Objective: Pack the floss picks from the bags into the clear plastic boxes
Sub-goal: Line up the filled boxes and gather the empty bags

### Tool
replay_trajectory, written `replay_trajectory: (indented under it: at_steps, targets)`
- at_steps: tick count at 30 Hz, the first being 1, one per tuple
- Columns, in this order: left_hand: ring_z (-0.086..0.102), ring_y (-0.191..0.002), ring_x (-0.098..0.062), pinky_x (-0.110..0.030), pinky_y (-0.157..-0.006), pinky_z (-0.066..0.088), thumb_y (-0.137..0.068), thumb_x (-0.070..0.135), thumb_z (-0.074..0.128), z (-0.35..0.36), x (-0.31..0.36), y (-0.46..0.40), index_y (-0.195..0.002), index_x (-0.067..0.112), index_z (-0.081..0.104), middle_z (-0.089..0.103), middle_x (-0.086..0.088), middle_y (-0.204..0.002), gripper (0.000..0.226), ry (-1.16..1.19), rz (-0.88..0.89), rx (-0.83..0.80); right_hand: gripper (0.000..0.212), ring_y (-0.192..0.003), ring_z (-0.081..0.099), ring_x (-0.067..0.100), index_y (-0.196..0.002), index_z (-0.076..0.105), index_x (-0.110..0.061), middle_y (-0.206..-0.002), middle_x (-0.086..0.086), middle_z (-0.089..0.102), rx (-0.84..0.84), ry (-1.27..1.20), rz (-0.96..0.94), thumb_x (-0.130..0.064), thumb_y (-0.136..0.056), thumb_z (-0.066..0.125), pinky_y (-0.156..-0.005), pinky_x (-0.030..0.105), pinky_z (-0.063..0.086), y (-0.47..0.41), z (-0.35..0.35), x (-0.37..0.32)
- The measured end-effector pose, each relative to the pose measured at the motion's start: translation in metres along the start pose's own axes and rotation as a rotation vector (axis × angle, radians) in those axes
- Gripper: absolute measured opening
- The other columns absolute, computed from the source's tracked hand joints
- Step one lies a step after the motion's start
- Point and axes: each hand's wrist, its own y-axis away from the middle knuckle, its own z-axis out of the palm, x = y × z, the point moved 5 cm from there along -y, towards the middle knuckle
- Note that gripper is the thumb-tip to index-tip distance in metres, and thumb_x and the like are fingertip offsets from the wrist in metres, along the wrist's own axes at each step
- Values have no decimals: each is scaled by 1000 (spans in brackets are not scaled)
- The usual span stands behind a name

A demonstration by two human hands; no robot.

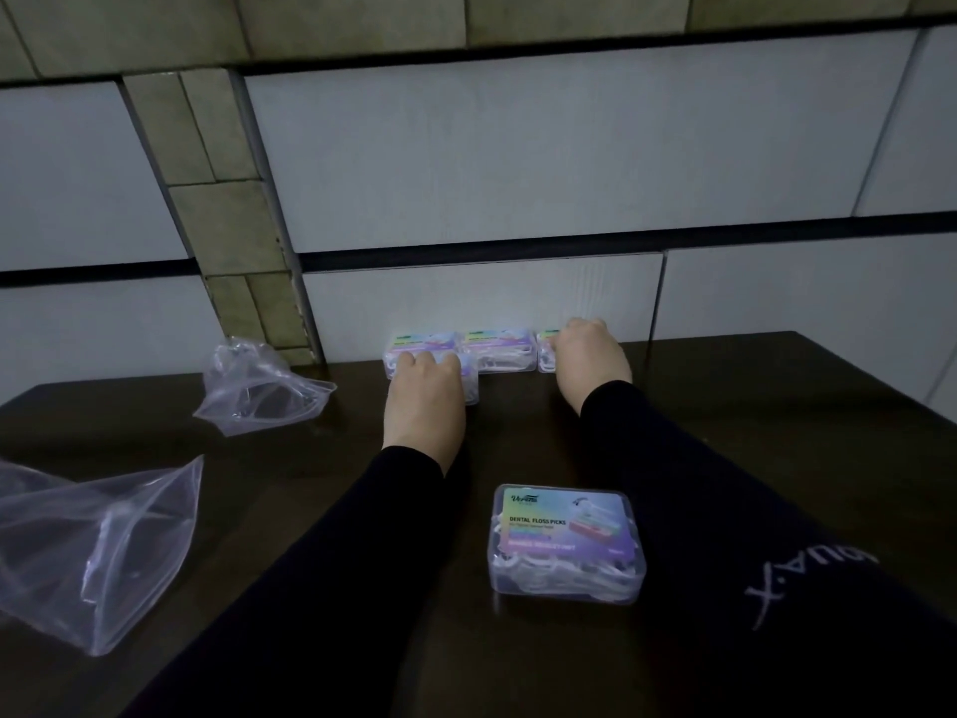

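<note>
- Clear plastic is what you're lining up at twelve o'clock — filled boxes set in a row against the tiled wall [466,282], so nudge each one flush with its neighbour rather than shoving the whole row.
- Your left hand [424,396] reaches forward, knuckles up, fingers curled over the front box [468,378], which sits just in front of the left box [422,342]; it looks like a grip, though the fingertips are hidden.
- Your right hand [590,355] reaches further, to one o'clock, fingers curled onto the right box [546,349] beside the middle box [499,347].
- Both arms stretch out nearly straight in black sleeves [725,510] — keep the wrists low so that the boxes slide, not tip.
- One packed box [567,544] with white floss picks [559,570] showing through it waits at six o'clock between your forearms, lid on; judging by that, it goes up next.
- The two bags [93,551] at nine and ten o'clock lie crumpled and look emptied — so packing seems all but finished.
</note>
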Motion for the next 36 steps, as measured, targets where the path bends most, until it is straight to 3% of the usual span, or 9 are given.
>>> replay_trajectory:
  at_steps: [12,16,19,22,31,36]
  targets:
    - [46,-115,-28,-35,-97,41,-94,20,54,5,0,-2,-123,11,49,54,-13,-122,31,-22,21,45,23,-102,49,25,-110,63,-5,-91,6,42,4,40,-81,-4,-97,44,-86,32,43,-12,8,3]
    - [44,-116,-27,-35,-97,40,-94,16,54,5,-3,4,-121,12,49,53,-11,-124,28,37,30,67,32,-109,49,27,-118,60,-5,-113,11,55,-7,-39,-72,3,-95,40,-90,36,44,-5,10,4]
    - [42,-119,-26,-34,-99,38,-92,14,55,3,-4,11,-125,13,49,51,-9,-128,33,103,66,80,47,-122,45,28,-135,51,-9,-133,12,50,31,-135,-96,7,-93,40,-100,37,42,11,7,7]
    - [41,-119,-23,-32,-99,38,-90,9,57,-3,-5,23,-126,15,50,51,-6,-127,37,204,64,107,53,-124,45,24,-138,49,-13,-136,9,50,73,-251,-52,9,-91,42,-103,35,40,31,1,14]
    - [45,-88,-6,-20,-79,35,-98,22,48,-30,-4,86,-105,15,62,56,3,-97,17,557,94,228,29,-111,55,14,-121,64,-16,-125,3,57,203,-594,231,-8,-96,49,-92,21,41,107,-31,40]
    - [53,-90,1,-11,-74,40,-94,37,54,-47,4,115,-100,26,64,57,15,-96,16,784,241,152,21,-97,52,2,-113,66,-16,-111,-3,60,289,-755,149,-19,-96,54,-84,18,41,149,-56,27]
